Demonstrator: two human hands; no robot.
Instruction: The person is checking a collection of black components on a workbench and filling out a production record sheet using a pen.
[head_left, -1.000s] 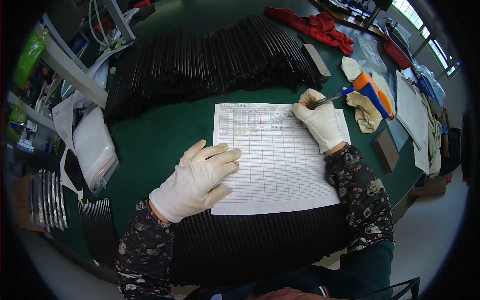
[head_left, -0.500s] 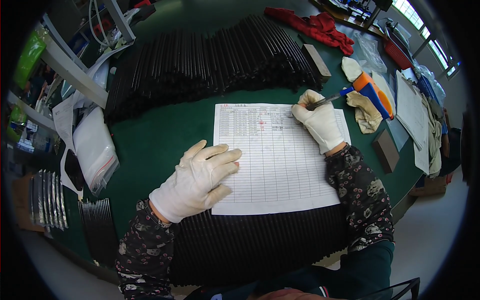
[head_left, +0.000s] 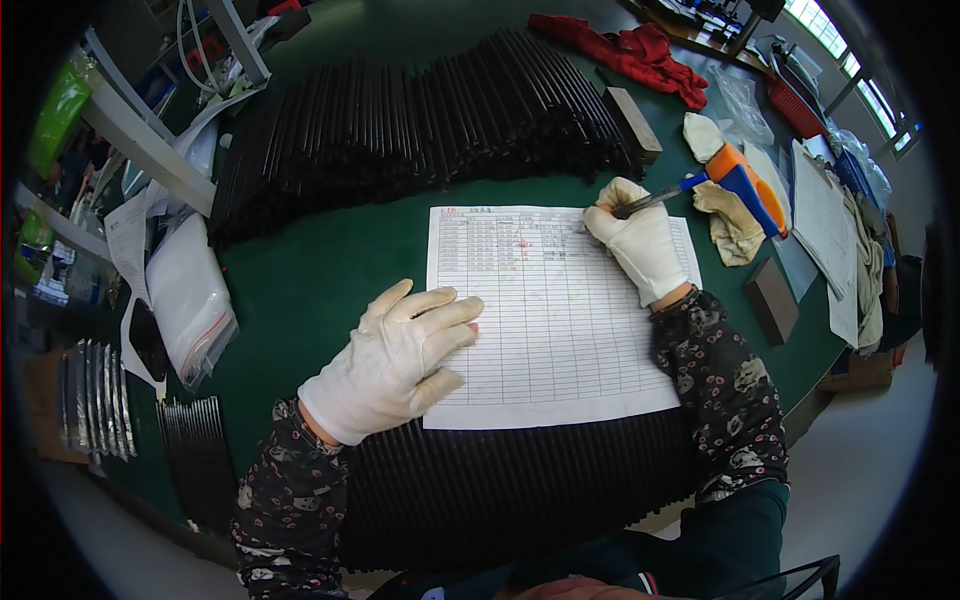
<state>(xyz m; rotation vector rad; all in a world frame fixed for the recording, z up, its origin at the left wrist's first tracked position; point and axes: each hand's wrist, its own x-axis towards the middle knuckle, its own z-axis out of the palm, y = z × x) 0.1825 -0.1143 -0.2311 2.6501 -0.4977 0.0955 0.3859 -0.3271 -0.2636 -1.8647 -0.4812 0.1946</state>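
Closest, I view a row of near black rods point(head_left: 520, 490), overlapped by the lower edge of a ruled paper form point(head_left: 560, 345). My white-gloved left hand point(head_left: 395, 355) lies palm-down across the form's left edge, fingers spread, grasping nothing. My gloved right hand point(head_left: 640, 240) is closed around a pen point(head_left: 662, 196) at the form's upper right. Beyond, the green bench point(head_left: 300, 290) carries far black rods point(head_left: 420, 120) and a red cloth point(head_left: 645, 60).

rods point(head_left: 445, 120) behind sheet point(head_left: 560, 330) | bag point(head_left: 188, 295) left | block point(head_left: 771, 302) right
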